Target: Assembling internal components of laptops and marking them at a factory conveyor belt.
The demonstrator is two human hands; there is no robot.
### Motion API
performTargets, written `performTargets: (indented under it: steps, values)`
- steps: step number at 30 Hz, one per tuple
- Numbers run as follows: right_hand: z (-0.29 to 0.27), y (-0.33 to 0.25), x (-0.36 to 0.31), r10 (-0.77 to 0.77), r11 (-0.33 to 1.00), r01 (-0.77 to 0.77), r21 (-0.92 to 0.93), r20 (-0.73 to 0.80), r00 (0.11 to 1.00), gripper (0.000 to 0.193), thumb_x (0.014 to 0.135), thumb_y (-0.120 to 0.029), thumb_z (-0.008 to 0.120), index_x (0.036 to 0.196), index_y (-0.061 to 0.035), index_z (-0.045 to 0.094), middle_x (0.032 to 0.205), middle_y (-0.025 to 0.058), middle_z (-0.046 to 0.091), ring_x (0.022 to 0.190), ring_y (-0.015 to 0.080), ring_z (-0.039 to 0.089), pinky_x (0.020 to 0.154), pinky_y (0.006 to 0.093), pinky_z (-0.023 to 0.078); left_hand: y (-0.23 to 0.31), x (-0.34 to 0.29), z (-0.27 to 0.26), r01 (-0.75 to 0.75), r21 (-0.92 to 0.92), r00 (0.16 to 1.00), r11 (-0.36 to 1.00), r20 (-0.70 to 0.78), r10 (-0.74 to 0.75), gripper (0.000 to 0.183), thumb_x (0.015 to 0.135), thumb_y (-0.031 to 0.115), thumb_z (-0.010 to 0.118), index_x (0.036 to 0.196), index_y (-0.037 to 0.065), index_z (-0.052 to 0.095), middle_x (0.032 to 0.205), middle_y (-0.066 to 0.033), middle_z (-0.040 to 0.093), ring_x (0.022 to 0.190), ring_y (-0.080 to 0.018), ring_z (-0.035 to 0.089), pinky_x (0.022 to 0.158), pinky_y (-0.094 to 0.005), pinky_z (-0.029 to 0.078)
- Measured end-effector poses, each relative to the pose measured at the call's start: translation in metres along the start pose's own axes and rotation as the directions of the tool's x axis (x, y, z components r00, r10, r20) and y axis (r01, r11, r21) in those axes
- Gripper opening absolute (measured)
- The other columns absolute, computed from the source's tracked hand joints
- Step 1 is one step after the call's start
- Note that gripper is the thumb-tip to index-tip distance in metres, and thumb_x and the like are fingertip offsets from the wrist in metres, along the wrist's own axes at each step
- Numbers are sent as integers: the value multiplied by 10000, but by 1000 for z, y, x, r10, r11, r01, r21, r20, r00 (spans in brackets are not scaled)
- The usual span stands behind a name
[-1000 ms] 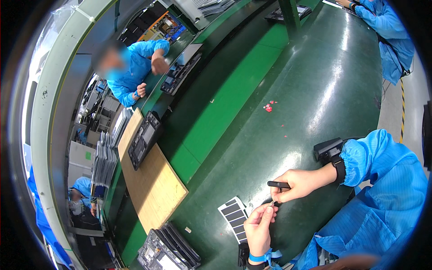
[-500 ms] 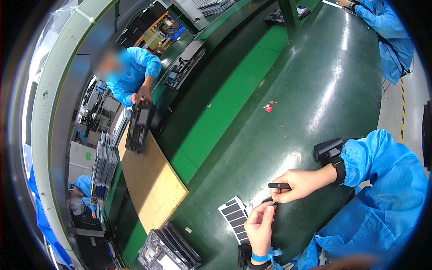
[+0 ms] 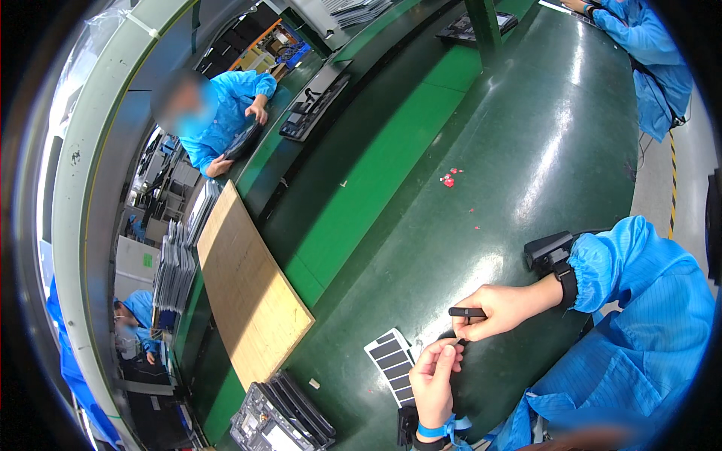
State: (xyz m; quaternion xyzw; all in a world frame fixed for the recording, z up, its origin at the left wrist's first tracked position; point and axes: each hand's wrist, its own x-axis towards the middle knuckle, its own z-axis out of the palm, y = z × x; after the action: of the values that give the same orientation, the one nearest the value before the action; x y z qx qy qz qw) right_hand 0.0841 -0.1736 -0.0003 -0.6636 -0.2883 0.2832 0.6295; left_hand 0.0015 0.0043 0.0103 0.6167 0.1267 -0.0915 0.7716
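Note:
My right hand (image 3: 496,312) is closed round a black pen-shaped tool (image 3: 468,311), whose blunt rear end points left. Its lower end is hidden by my fingers. Just below, my left hand (image 3: 434,379) pinches something tiny between thumb and forefinger; I cannot make out what it is. The fingertips of both hands meet, or nearly so. Beside my left hand, partly behind it, a white sheet with a row of black rectangular stickers (image 3: 392,362) lies on the green table (image 3: 406,278).
At lower left lies a stack of black plastic frames (image 3: 282,417), near a wooden board (image 3: 252,286) bridging the green conveyor (image 3: 376,188). Red scraps (image 3: 449,180) dot the table. Across the conveyor, a co-worker (image 3: 226,113) holds a dark part; another person's sleeve (image 3: 639,34) shows at upper right.
Across the conveyor, the co-worker has drawn the black part back from over the board toward their body. A dark panel on the conveyor has shifted slightly up and right. My hands barely moved.

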Motion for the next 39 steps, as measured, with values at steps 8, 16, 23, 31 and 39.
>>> performTargets:
  steps: [8,16,23,31,39]
  values:
    - [3,15,3,-23,999,23,40,-17,1000,122,852,-156,602,898,-45,624,748,-3,606,670,43,516,590,222,423,-3,0,0,-27,46,998,999,-57,30,177,901,143,571,928,-25,618,796,-74,630,664,-102,547,602,-220,440]
    - [-2,-3,0,-4,993,9,-117,39,999,223,845,-267,594,881,-50,633,720,50,639,633,113,558,578,272,441,-2,-1,5,-90,158,991,983,-87,105,133,886,103,591,912,-24,624,776,-60,632,647,-84,540,602,-202,436]
    - [-2,-1,0,83,989,-72,-128,83,993,226,840,-266,606,897,-49,633,740,54,644,625,112,551,563,281,436,-5,-1,5,-115,253,987,961,-80,139,149,897,111,580,904,-32,620,762,-48,622,645,-83,538,605,-204,443]
    - [-1,-3,0,0,999,2,-36,61,998,209,870,-229,586,919,-29,625,799,46,649,709,90,554,653,264,452,-4,0,5,-122,132,988,984,-76,132,169,909,122,560,910,-40,612,792,-70,619,662,-100,532,615,-221,440]
    - [0,0,1,23,999,-26,29,81,996,166,872,-182,582,907,-24,619,775,10,625,712,67,529,649,249,446,-4,0,5,-135,163,987,977,-62,147,175,921,119,539,934,-40,610,819,-65,617,670,-98,531,611,-219,439]
